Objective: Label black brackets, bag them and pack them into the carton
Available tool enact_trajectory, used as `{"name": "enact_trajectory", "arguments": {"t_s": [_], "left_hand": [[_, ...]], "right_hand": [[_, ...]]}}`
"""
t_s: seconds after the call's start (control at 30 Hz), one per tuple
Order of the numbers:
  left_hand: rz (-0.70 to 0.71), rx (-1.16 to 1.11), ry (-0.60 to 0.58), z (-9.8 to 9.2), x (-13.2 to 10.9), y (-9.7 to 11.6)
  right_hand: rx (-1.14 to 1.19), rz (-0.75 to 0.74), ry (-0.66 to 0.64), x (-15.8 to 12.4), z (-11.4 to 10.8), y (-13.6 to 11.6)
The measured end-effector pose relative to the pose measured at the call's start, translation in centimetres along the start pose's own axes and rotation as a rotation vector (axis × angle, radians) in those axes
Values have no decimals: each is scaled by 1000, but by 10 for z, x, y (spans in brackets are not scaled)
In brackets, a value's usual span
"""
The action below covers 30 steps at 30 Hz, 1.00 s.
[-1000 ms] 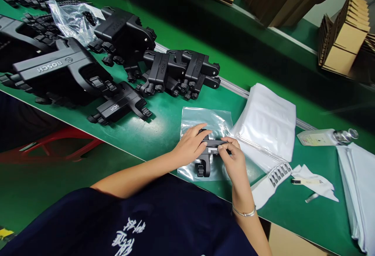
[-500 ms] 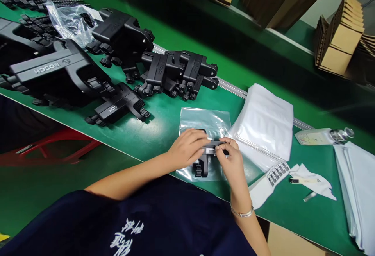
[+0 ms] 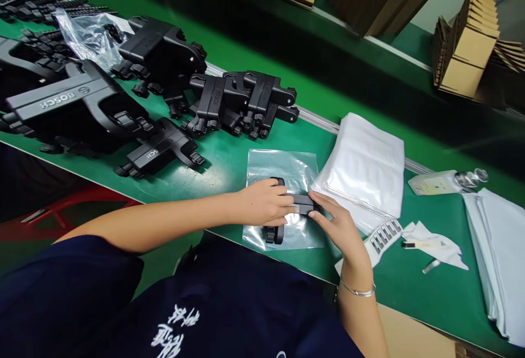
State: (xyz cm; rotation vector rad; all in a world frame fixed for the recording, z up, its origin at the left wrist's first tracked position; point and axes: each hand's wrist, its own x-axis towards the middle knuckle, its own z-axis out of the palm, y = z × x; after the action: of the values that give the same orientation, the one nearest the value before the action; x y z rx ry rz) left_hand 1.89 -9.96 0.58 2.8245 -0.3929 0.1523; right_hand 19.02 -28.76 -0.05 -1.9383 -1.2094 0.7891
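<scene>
A small black plastic part (image 3: 301, 203) lies on a clear plastic bag (image 3: 283, 175) spread on the green table (image 3: 229, 161). My left hand (image 3: 264, 202) is curled over the part's left end and grips it. My right hand (image 3: 338, 227) pinches the part's right end between thumb and fingers. A silver bangle circles my right wrist. The part's lower leg (image 3: 274, 233) sticks out below my left hand.
Several black Bosch-marked plastic parts (image 3: 240, 101) lie along the table to the left. A stack of white bags (image 3: 365, 164) sits right of the clear bag. A label strip (image 3: 383, 234), cloths (image 3: 435, 243), a bottle (image 3: 447, 181) and cardboard inserts (image 3: 465, 46) are further right.
My left arm has swung lower and flatter across the table edge. My right hand has dropped slightly, its fingers now reaching the part from the right side.
</scene>
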Motion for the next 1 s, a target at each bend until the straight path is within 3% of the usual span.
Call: {"name": "enact_trajectory", "arguments": {"t_s": [0.1, 0.2, 0.27, 0.37, 0.43, 0.63, 0.77, 0.87, 1.0], "left_hand": [[-27, 16, -56, -2, 11, 6], [-60, -32, -3, -2, 5, 8], [-140, -74, 136, 1, -9, 7], [-465, -153, 455, 10, -34, 5], [-667, -240, 577, 18, -46, 6], [-926, -370, 529, 28, -65, 10], [-904, -323, 497, 28, -66, 7], [-785, -232, 430, 32, -50, 10], [-452, -161, 145, 48, -14, 38]], "right_hand": [[-24, -17, 7, 0, 2, 2], [-75, -59, 15, -3, 1, 4], [-172, -119, 25, -6, 3, 5], [-362, -253, 25, -9, 12, 7], [-428, -350, 22, -9, 20, 8], [-478, -498, 197, -18, 26, 11], [-446, -503, 322, -32, 21, 5], [-293, -388, 376, -43, 15, -3], [85, -106, 362, -52, 8, -17]]}}
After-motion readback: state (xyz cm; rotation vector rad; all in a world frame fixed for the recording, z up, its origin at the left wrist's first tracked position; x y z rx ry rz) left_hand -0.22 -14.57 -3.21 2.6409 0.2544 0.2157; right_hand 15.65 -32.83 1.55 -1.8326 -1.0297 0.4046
